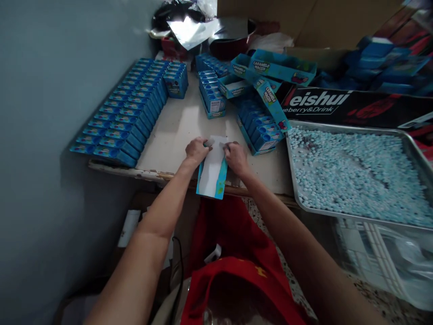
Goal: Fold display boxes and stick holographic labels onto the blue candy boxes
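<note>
A blue cardboard display tray [211,174] with a white inside lies at the table's front edge, its near end sticking out over the edge. My left hand [198,150] grips its far left side, fingers closed on the cardboard. On the far right side my right hand [236,156] holds the same tray, thumb and fingers closed on it. Just right of my right hand stands a filled tray of small blue boxes [262,128]. Beyond the hands is another filled tray [212,95].
Rows of small blue boxes [130,108] line the table [169,131] along the left wall. Several open display trays [284,65] are piled at the back. A metal pan [297,192] of pale blue candies stands at right, before a black carton [355,108]. More blue boxes [382,63] are heaped behind.
</note>
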Demonstrator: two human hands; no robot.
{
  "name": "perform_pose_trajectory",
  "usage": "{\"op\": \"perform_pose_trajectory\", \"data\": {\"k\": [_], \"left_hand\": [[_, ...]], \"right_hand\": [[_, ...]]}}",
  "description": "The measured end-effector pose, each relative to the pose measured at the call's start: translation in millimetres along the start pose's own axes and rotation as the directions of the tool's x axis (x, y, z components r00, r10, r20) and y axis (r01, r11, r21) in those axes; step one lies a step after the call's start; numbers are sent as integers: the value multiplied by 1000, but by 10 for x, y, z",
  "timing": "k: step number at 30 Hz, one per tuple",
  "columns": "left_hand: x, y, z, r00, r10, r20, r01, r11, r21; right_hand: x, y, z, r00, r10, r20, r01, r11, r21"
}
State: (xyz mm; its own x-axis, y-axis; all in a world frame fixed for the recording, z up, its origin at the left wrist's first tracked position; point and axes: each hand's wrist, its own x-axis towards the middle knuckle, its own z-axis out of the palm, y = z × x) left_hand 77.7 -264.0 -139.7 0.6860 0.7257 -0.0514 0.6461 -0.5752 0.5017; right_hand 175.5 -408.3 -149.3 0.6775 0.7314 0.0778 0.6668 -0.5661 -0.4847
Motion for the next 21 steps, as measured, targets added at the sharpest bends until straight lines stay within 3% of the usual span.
{"op": "perform_pose_trajectory", "data": {"k": [4,8,12,17,21], "left_hand": [[-133,23,5,995,94,-10,-95,993,-66],[-320,9,86,995,-9,-95,-13,974,-227],[-375,35,164,985,-59,-159,14,964,-267],[-391,110,211,978,-85,-193,25,956,-292],[-463,147,236,934,-106,-342,-24,935,-354]], "right_hand": [[57,-32,-77,996,-30,87,38,995,-96],[44,-78,-93,998,6,57,-6,1000,-12],[2,-157,-92,997,-40,60,35,997,71],[4,-241,-128,991,60,121,-59,998,-9],[-96,-245,-161,987,-53,152,59,998,-35]]}}
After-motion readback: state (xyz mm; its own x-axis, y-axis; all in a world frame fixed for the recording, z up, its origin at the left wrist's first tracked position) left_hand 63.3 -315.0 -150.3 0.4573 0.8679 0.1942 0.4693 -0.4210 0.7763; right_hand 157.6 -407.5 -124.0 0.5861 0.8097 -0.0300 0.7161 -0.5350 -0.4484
